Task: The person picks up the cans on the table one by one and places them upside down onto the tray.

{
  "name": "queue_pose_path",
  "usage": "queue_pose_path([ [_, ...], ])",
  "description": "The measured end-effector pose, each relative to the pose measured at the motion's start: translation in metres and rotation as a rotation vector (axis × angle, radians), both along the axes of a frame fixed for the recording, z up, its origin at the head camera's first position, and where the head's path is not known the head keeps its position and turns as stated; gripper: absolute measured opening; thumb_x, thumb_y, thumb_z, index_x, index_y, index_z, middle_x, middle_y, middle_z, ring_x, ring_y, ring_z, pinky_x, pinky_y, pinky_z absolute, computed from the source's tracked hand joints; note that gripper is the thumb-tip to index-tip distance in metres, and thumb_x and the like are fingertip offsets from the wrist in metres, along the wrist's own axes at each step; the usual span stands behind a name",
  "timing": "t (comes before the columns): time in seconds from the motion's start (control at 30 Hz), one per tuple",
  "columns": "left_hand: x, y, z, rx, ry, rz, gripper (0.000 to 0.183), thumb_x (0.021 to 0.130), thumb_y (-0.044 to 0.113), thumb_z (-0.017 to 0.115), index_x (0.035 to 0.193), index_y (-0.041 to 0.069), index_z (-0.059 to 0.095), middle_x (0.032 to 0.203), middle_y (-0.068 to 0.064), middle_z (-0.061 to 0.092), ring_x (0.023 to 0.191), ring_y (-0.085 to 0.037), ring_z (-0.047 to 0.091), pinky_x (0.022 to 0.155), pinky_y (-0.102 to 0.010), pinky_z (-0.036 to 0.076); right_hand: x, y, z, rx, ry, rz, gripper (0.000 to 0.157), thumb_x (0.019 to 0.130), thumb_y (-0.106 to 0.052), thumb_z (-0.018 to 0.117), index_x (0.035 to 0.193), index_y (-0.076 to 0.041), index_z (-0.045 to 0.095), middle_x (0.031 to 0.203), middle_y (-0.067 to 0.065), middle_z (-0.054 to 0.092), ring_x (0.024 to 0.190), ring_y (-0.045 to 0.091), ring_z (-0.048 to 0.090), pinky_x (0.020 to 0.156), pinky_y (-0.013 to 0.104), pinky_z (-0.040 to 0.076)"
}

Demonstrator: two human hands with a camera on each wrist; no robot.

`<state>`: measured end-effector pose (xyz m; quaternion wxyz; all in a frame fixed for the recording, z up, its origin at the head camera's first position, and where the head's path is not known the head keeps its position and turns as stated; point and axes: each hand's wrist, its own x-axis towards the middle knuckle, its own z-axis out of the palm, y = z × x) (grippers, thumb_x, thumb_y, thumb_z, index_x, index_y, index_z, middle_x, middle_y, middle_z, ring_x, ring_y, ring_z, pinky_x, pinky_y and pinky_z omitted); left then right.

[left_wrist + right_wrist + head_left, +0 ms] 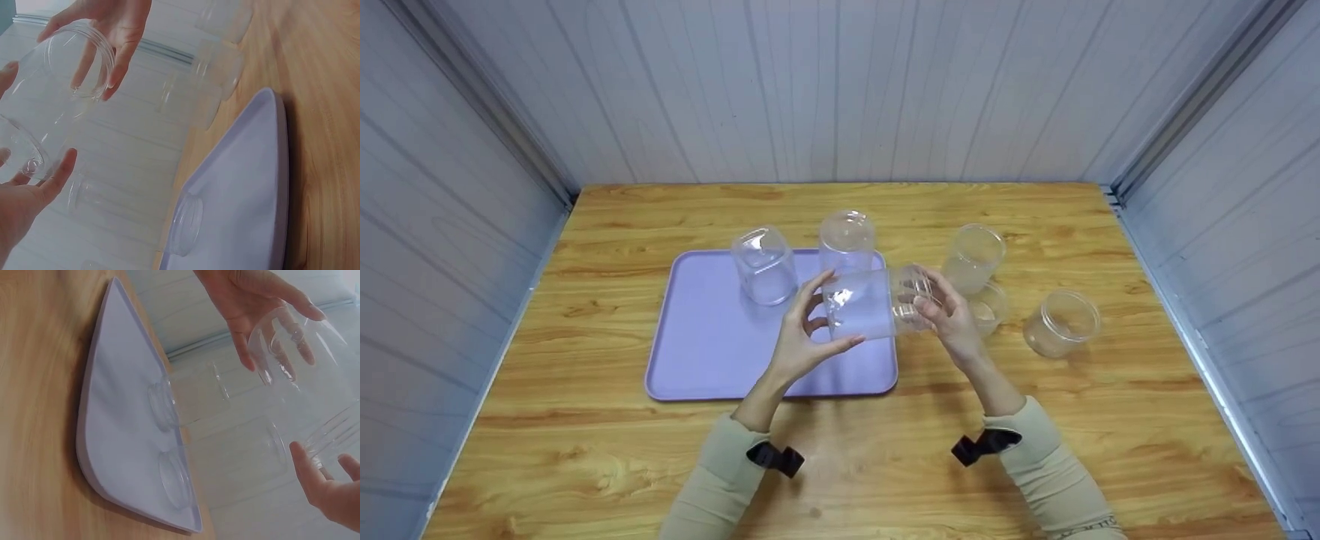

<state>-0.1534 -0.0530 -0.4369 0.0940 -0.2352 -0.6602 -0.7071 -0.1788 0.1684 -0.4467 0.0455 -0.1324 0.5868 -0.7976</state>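
Note:
Both hands hold a clear plastic jar [859, 304] on its side above the lilac tray [697, 360]. My left hand [800, 346] grips the base end, its fingers behind and thumb along the near side. At the other end my right hand [956, 326] grips the ridged mouth. In the left wrist view the threaded rim of the jar [104, 62] is turned toward the right hand. Two more clear jars stand on the tray with their bases up: one jar [765, 270] near its middle, the other jar [847, 236] at its far right part.
To the right of the tray, on the wooden table [960, 465], stand a tall clear jar [975, 259], a shorter clear jar [994, 311] just in front of it, and another short jar [1061, 324] farther right with its mouth up. Pale panel walls [840, 90] enclose the table's back and sides.

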Motion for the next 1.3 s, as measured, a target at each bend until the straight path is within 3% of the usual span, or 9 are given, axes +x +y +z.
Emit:
queue_pose_path([
  [0.3, 0.000, -0.003, 0.006, -0.033, 0.038, 0.058, 0.082, 0.060, -0.008, 0.078, 0.129, -0.010, 0.035, 0.124, -0.021, 0.041, 0.102, -0.037, 0.047, 0.070, -0.046, 0.050, -0.006, 0.003, 0.003, 0.082, 0.032, 0.059, 0.062, 0.085, -0.011, 0.054, 0.136, 0.009, 0.026, 0.130, 0.028, 0.039, 0.112, 0.043, 0.044, 0.087, 0.044, 0.043],
  [0.43, 0.001, -0.005, 0.011, -0.081, 0.055, 0.088, 0.081, 0.060, -0.005, 0.079, 0.128, -0.011, 0.037, 0.123, -0.021, 0.042, 0.101, -0.039, 0.047, 0.067, -0.045, 0.050, -0.009, 0.005, 0.006, 0.143, 0.050, 0.062, 0.058, 0.087, -0.011, 0.055, 0.135, 0.009, 0.030, 0.130, 0.030, 0.038, 0.112, 0.036, 0.047, 0.086, 0.042, 0.045],
  [0.63, 0.004, -0.009, 0.023, -0.157, 0.063, 0.148, 0.079, 0.060, 0.000, 0.081, 0.127, -0.009, 0.040, 0.120, -0.024, 0.044, 0.098, -0.032, 0.046, 0.064, -0.051, 0.048, -0.014, 0.008, 0.012, 0.172, 0.076, 0.013, 0.047, 0.087, -0.005, 0.055, 0.128, 0.011, 0.039, 0.124, 0.024, 0.046, 0.107, 0.022, 0.052, 0.085, 0.037, 0.046],
  [0.83, 0.003, -0.015, 0.031, -0.218, 0.061, 0.216, 0.079, 0.059, 0.003, 0.082, 0.126, -0.007, 0.042, 0.117, -0.024, 0.046, 0.096, -0.025, 0.046, 0.064, -0.047, 0.049, -0.024, 0.011, 0.017, 0.179, 0.056, -0.059, 0.037, 0.087, 0.000, 0.053, 0.121, 0.013, 0.045, 0.113, 0.018, 0.053, 0.106, 0.030, 0.050, 0.079, 0.035, 0.048],
  [1.07, -0.014, -0.026, 0.012, -0.272, 0.042, 0.275, 0.084, 0.059, 0.016, 0.085, 0.131, 0.003, 0.042, 0.121, -0.015, 0.045, 0.097, -0.024, 0.046, 0.064, -0.041, 0.049, -0.038, 0.018, 0.021, 0.314, 0.072, -0.106, 0.037, 0.086, -0.002, 0.057, 0.119, 0.011, 0.049, 0.112, 0.020, 0.054, 0.097, 0.022, 0.055, 0.078, 0.030, 0.048],
  [1.3, -0.022, -0.038, 0.021, -0.365, 0.051, 0.340, 0.081, 0.061, 0.028, 0.084, 0.130, 0.010, 0.045, 0.115, -0.006, 0.047, 0.095, -0.019, 0.047, 0.062, -0.032, 0.049, -0.055, 0.026, 0.026, 0.490, 0.081, -0.120, 0.040, 0.086, -0.010, 0.060, 0.120, 0.009, 0.048, 0.112, 0.018, 0.053, 0.100, 0.024, 0.052, 0.083, 0.026, 0.045],
])
